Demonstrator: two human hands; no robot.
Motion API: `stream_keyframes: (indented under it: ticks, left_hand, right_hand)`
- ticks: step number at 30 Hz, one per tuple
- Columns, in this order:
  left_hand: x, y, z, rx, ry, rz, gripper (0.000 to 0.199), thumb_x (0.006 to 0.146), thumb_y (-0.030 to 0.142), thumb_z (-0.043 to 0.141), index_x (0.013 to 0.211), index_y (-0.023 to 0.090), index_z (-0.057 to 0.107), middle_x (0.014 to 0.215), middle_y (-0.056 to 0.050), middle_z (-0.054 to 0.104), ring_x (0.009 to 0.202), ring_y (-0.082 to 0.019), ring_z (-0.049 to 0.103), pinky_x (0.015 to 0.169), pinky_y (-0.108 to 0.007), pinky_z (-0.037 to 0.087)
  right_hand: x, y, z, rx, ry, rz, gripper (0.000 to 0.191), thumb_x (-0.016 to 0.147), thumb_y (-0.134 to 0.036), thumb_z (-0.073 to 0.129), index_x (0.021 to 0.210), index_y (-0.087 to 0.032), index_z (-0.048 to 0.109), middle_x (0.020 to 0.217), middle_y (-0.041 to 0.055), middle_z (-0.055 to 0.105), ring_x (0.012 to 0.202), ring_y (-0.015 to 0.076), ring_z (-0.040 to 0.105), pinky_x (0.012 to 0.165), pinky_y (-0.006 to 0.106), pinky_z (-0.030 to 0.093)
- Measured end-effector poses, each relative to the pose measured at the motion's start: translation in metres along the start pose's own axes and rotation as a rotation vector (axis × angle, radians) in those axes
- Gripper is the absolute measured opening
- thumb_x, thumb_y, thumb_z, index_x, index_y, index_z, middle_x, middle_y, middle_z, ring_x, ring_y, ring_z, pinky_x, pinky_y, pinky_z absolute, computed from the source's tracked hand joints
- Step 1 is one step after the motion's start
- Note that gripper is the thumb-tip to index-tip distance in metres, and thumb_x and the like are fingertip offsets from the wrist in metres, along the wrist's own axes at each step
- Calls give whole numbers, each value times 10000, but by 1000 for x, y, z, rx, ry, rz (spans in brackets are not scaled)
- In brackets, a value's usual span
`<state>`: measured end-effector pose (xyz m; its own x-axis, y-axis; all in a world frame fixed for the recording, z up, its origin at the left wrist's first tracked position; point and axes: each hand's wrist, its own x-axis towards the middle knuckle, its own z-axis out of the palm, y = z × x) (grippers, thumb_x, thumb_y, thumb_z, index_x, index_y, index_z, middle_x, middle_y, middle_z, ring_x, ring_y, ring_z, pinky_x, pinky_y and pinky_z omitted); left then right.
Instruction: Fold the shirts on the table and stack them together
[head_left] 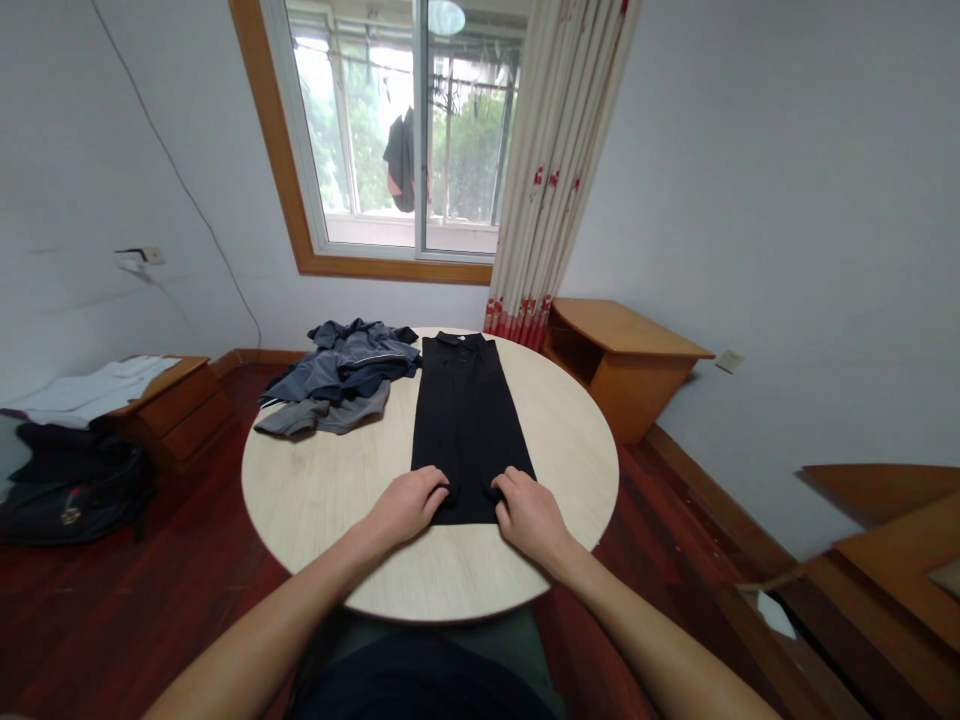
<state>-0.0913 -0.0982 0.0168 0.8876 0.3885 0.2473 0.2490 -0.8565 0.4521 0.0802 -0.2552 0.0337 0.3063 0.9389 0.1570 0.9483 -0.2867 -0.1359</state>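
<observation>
Black garment (472, 420), red-patterned cream curtain (564, 130)

Mid-frame, the garment (471, 420) looks smooth, matt cloth, the clothes pile (337, 365) rumpled cloth, and the table (330, 500) smooth, wood-grained and matt, while the lower-left floor (202, 560) is glossy wood.

Two hands (409, 502) (529, 512) at lower centre; one black garment (469, 415) at centre; one table (334, 505); one clothes pile (345, 365) left of centre, its pieces too tangled to count; one window (421, 130), one curtain (551, 170), top; one bag (75, 490), far left.
</observation>
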Motion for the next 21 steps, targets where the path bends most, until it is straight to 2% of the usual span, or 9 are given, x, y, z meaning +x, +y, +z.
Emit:
stream_keyframes:
  ticks: [6,9,12,15,16,18,21]
  left_hand:
    - [-3,3,-4,6,-49,14,261,1000,280,463,1041,191,705,1014,-60,713,925,-208,662,836,-315,490]
    - [-4,10,-11,36,-107,30,268,984,314,497,1031,199,734,998,-57,729,905,-213,672,814,-313,487]
    - [0,15,-21,35,-194,21,296,936,439,578,930,210,766,881,-41,739,811,-207,674,740,-298,481]
    - [13,13,-26,38,-146,0,410,964,500,514,864,193,767,857,-57,735,810,-211,671,753,-309,492]
    - [19,11,-25,46,-100,11,427,988,486,474,921,184,767,930,-74,743,881,-222,675,812,-325,499]
    - [28,4,-16,87,-36,39,439,1012,464,435,1156,166,724,1206,-121,707,1137,-263,629,989,-387,465]
    - [31,-6,3,196,-112,40,586,1002,525,433,1469,177,503,1572,-145,423,1470,-324,337,1173,-538,279]
  right_hand:
    - [-7,12,-20,-32,53,-52,304,887,-114,481,1113,-166,678,1042,90,633,955,212,601,823,309,439]
    - [-12,18,-25,-53,-67,-129,288,889,-144,507,1096,-175,705,1014,103,663,932,226,617,792,319,442]
    - [-8,24,-30,6,-152,-179,235,926,-328,577,1046,-200,734,967,93,698,895,236,640,762,322,451]
    - [9,32,-32,94,-67,-143,400,978,-517,500,1049,-208,744,995,90,719,926,235,656,816,335,473]
    - [18,35,-29,106,-26,-126,442,1002,-520,448,1093,-199,737,1060,102,720,980,238,658,866,345,475]
    - [34,41,-17,102,31,-112,488,1027,-492,395,1256,-169,679,1291,140,660,1184,257,608,1016,381,434]
    - [52,51,11,76,-9,-127,580,1021,-500,402,1478,-153,490,1570,152,420,1463,276,362,1191,463,262]
